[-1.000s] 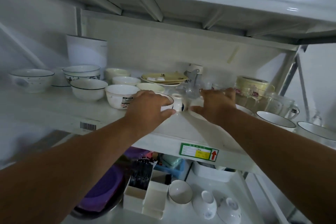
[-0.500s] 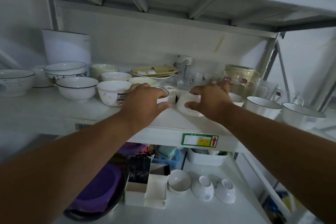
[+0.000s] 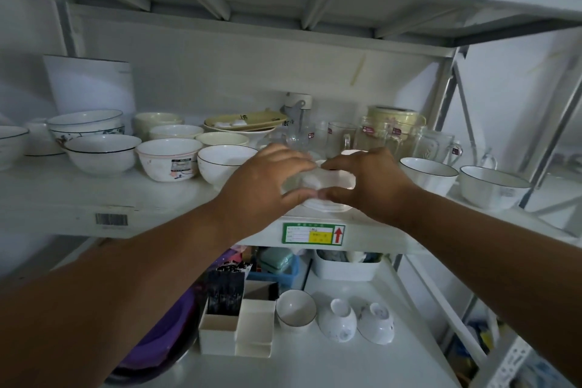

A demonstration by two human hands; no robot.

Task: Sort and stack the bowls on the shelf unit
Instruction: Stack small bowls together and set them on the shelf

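Between the left hand (image 3: 267, 183) and right hand (image 3: 371, 183), both are gripping 1 small white ceramic dish (image 3: 327, 181), probably steadying it for stacking.

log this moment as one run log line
phase: stacking | left hand: grips small white dish | right hand: grips same dish | place: middle shelf front edge

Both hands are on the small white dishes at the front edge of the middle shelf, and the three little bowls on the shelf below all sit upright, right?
Not quite. In the head view, both the left hand and the right hand hold the small white dishes at the front edge, but of the three little bowls below, only one is upright; the other two are upside down.
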